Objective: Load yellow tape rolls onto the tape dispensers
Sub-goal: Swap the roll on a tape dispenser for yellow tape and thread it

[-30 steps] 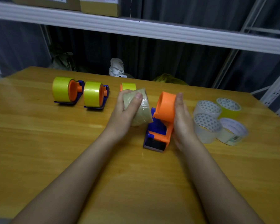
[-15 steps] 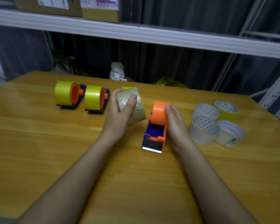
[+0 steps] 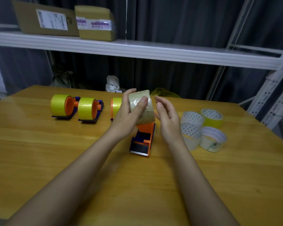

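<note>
- Left hand point(image 3: 127, 118) grips a pale roll point(image 3: 141, 106) above the empty dispenser point(image 3: 143, 139)
- Right hand point(image 3: 167, 121) spread wide, holding nothing, at the roll's 3 o'clock

Two bare forearms come into view from about 7 and 5 o'clock, with no sleeve on either along the whole visible length. The left hand point(image 3: 128, 115) and the right hand point(image 3: 167, 121) are both bare: no gloves, rings, watch or wristband show. The fingernails that can be seen, on the left thumb near 12 o'clock and on a right fingertip just beside it, look short and unpainted.
</note>
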Tool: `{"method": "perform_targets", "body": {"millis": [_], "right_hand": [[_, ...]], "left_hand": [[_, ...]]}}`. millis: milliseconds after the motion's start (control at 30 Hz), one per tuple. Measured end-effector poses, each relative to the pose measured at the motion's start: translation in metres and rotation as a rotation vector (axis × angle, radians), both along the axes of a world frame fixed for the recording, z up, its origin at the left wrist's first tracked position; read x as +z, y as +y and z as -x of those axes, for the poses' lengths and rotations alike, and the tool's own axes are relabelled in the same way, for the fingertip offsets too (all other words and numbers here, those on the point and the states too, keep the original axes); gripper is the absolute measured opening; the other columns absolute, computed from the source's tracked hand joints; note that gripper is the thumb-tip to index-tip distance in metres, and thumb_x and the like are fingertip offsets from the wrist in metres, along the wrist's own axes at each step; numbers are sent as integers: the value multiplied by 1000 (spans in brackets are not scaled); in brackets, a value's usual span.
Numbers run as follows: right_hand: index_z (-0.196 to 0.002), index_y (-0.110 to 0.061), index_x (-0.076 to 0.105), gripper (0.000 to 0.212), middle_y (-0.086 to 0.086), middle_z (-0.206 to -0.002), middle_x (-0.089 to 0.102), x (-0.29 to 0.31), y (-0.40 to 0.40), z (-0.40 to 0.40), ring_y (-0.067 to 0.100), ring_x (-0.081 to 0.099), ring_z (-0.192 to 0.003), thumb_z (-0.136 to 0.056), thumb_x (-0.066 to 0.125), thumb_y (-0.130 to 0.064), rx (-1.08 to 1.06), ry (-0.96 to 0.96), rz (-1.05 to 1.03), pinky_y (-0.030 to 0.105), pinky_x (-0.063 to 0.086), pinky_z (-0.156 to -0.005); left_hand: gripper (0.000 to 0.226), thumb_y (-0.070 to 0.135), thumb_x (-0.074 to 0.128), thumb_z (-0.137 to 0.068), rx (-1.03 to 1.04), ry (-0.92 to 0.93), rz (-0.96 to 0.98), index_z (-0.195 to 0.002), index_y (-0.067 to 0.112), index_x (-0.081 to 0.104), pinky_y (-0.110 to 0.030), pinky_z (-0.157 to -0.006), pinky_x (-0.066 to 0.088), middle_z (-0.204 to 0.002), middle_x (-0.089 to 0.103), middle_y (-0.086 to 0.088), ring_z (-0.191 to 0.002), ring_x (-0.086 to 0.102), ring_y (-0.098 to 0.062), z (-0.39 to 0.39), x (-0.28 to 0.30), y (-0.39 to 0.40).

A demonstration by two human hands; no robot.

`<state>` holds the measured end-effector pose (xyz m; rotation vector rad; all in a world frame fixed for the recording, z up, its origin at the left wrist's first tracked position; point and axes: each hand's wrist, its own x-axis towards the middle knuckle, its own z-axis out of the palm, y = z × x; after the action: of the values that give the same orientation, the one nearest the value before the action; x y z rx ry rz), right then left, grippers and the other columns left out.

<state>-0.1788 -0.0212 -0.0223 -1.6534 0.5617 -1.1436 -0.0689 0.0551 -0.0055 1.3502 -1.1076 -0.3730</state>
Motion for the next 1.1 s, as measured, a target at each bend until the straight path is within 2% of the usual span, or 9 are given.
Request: {"method": "perform_targets", "body": {"millis": [133, 233, 300, 433, 500, 567, 733, 900, 1100], "right_hand": [[-136, -22, 46, 37, -10, -117, 58, 17, -5, 13, 9, 60, -107, -100, 45, -30, 95, -105, -203, 41, 52, -94], [-135, -27, 47, 51, -3, -123, 60, 21, -17, 30, 14, 61, -111, -91, 53, -52, 134, -160, -316, 47, 53, -92], [-131, -25, 48, 58, -3, -122, 60, 24, -23, 45, 9, 63, -107, -83, 62, -55, 137, -167, -319, 40, 56, -86], [-127, -23, 48, 44, -11, -109, 60, 31, -38, 78, 5, 64, -96, -87, 66, -30, -102, -144, -196, 33, 58, -82], [-131, -19, 47, 50, -14, -105, 56, 32, -51, 95, 1, 61, -92, -87, 68, -30, -225, -111, -152, 17, 55, -70], [-134, -20, 44, 59, -11, -112, 54, 31, -67, 115, 0, 57, -98, -84, 70, -39, -371, 1, -101, 14, 50, -76], [-142, -22, 35, 80, 7, -142, 37, 18, -104, 162, 29, 37, -130, -78, 67, -57, -698, 478, -36, 35, 34, -102], [-148, -18, 21, 83, 10, -151, 21, 4, -118, 189, 37, 26, -135, -84, 62, -52, -732, 800, -107, 43, 32, -104], [-147, -25, 30, 67, 8, -157, 17, -2, -129, 184, 36, 18, -140, -91, 45, -59, -737, 1018, 41, 51, 24, -109]], "left_hand": [[63, 67, 36, -86, 13, -69, -57, -139, 36, 25, -35, -86, 52, -119, 51, 7, -105, 57, -13, 20, 17, -22], [61, 66, 30, -90, 1, -113, -99, -142, 35, 21, -41, -94, 48, -127, 49, 1, -112, 54, -19, 37, 25, -39], [62, 64, 27, -91, -34, -124, -128, -144, 31, 20, -37, -94, 46, -132, 47, -5, -113, 53, -21, 52, 29, -52], [71, 63, 24, -92, -102, -131, -231, -148, 20, 18, -28, -95, 36, -144, 41, -6, -126, 44, -20, 77, 36, -80], [76, 65, 25, -91, -123, -151, -283, -149, 16, 17, -28, -101, 30, -148, 36, -6, -134, 37, -20, 87, 36, -92], [77, 65, 27, -91, -123, -198, -344, -148, 14, 19, -28, -100, 27, -150, 33, -6, -136, 34, -21, 94, 33, -103], [61, 54, 37, -95, -165, -290, -490, -142, 15, 34, -32, -97, 36, -143, 44, -9, -128, 45, -22, 108, 14, -120], [43, 43, 40, -97, -110, -472, -542, -132, 19, 49, -30, -83, 42, -133, 53, -8, -118, 51, -24, 117, 2, -124], [36, 35, 41, -98, -33, -635, -481, -127, 18, 54, -41, -94, 45, -130, 55, -7, -116, 51, -24, 113, -1, -122]]}}
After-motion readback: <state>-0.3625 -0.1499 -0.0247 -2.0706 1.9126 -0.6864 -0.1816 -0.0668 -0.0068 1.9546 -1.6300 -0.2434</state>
